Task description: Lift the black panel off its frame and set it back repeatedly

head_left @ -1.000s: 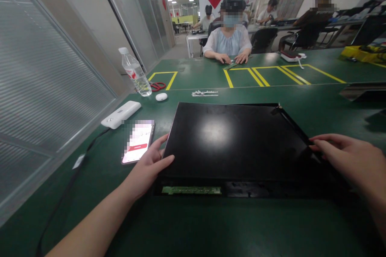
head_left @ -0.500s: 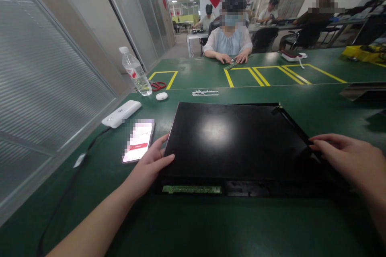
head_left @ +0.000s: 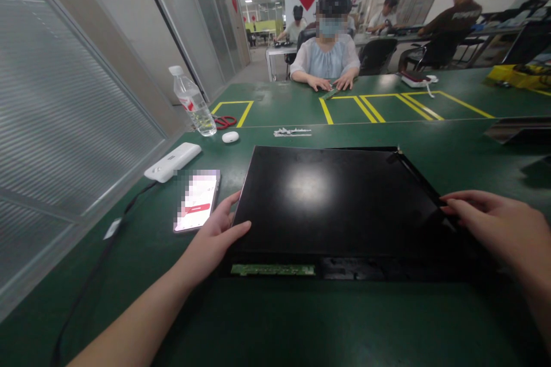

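Observation:
In front of me lies a glossy black display panel, with a lamp's glare on its face. It sits over a black frame whose right strip and front edge stick out. Along the front edge a narrow green circuit board shows at the left. My left hand grips the panel's left edge, thumb on top and fingers beneath. At the right edge, the fingertips of my right hand are pinched on the frame's strip; the exact contact is partly hidden.
Left of the panel lie a lit phone, a white power bank with a black cable, and a white earbud case. Behind them are a water bottle and red-handled scissors. Small white strips lie beyond the panel. A person sits opposite.
My left thumb has shifted very slightly inward over the panel's edge. The panel and my right hand look almost the same.

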A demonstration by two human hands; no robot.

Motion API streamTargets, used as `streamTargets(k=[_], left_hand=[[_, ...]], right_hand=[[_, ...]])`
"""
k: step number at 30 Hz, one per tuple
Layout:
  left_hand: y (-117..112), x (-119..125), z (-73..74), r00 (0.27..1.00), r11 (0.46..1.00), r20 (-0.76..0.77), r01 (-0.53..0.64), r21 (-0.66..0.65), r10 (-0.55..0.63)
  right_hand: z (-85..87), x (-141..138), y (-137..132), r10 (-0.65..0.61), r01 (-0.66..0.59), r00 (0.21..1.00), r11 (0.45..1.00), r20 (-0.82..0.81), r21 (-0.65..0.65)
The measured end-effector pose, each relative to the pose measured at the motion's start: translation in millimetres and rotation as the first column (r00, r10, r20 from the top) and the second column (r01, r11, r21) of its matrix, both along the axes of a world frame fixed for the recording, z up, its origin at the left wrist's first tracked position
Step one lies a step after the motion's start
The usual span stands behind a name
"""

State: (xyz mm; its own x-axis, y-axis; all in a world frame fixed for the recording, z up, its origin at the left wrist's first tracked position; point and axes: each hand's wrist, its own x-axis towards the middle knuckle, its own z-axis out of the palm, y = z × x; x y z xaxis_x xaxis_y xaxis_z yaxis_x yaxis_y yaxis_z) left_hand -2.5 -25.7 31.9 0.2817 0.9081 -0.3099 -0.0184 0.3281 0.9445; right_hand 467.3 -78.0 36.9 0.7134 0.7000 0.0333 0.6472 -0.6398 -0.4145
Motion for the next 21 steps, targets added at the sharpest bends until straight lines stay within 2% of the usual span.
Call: streamTargets(k=[4, 14, 21], left_hand=[[-0.9, 0.7, 1.9, 1.0, 1.0, 0.009, 0.005, -0.002, -0.005], [0.4, 0.9, 0.1, 1.0, 1.0, 0.03, -0.008, -0.02, 0.009], [0.2, 0.6, 3.3, 0.999, 0.999, 0.025, -0.027, -0.019, 0.027]], right_hand=[[0.0, -1.1, -0.8, 0.012, -0.012, 1.0, 0.997, -0.001, 0.073], [1.0, -3.5, 0.4, -0.035, 0.034, 0.998, 0.999, -0.044, -0.014], [-0.8, 1.5, 0.0, -0.012, 0.012, 0.999, 1.0, -0.034, 0.018]])
